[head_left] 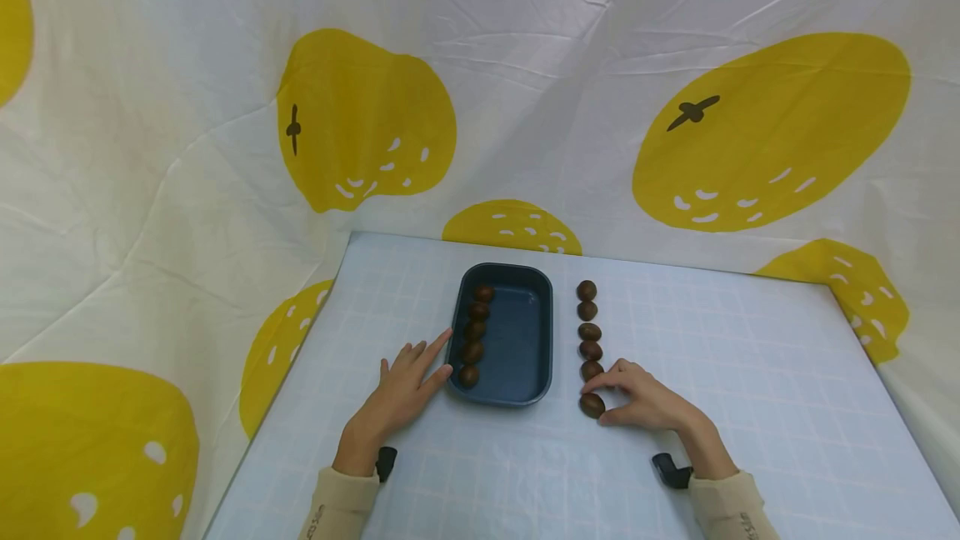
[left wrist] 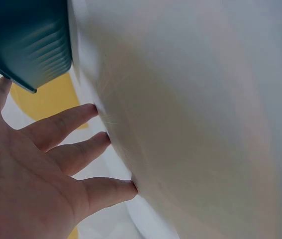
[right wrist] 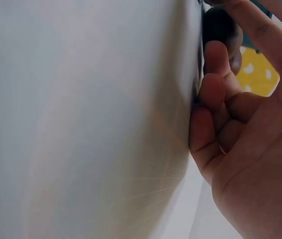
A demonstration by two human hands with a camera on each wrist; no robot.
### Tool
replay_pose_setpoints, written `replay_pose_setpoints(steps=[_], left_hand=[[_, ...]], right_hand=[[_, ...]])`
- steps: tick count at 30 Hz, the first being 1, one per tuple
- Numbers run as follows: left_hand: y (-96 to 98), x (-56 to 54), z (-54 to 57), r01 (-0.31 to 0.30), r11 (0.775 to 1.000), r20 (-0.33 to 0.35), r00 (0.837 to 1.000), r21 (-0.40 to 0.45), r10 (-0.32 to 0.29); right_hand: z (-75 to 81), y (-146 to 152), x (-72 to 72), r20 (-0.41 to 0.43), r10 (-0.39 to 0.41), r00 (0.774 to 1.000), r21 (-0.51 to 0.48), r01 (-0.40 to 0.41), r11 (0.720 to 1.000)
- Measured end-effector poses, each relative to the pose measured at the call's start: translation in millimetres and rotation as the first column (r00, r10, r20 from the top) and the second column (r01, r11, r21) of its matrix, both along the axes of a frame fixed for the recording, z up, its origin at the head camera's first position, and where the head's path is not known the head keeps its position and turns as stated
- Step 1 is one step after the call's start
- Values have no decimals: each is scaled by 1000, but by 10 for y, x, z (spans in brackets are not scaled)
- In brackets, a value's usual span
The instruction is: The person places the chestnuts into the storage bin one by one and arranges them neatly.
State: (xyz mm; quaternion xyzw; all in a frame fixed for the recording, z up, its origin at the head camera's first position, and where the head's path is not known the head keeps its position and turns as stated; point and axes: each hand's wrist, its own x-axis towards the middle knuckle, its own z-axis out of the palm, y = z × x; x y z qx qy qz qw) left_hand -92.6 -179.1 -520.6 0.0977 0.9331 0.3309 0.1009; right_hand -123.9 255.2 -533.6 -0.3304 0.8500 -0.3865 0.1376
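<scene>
A dark blue rectangular tray [head_left: 517,400] holds a column of several glossy brown, rounded chestnut-like pieces [head_left: 472,352] along its left side. My left hand [head_left: 401,394] lies at the tray's left edge with fingers spread; in the left wrist view, other fingertips [left wrist: 126,188] rest on the table. To the right of the tray, several similar brown pieces [head_left: 589,332] stand in a line on the table. With thumb and index finger, my right hand [head_left: 648,401] pinches the nearest brown piece [head_left: 592,405]. In the right wrist view, its other fingers are curled against the table.
The table [head_left: 750,357] has a pale blue checked cover. Behind it hangs a white cloth [head_left: 540,90] with yellow fruit prints. Dark wrist cameras [head_left: 672,471] sit by both beige sleeves [head_left: 341,502].
</scene>
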Motion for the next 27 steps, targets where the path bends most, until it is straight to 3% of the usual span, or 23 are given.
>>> replay_pose_setpoints(steps=[18,27], left_hand=[[-4,-14,-30,-1,1000,-4,1000,-9,1],[-3,-8,-32,-3,1000,-9,1000,6,3]], right_hand=[[51,10,27,68,-67,995,-27,69,997],[99,44,-9,33,-108,994,-97,111,989]])
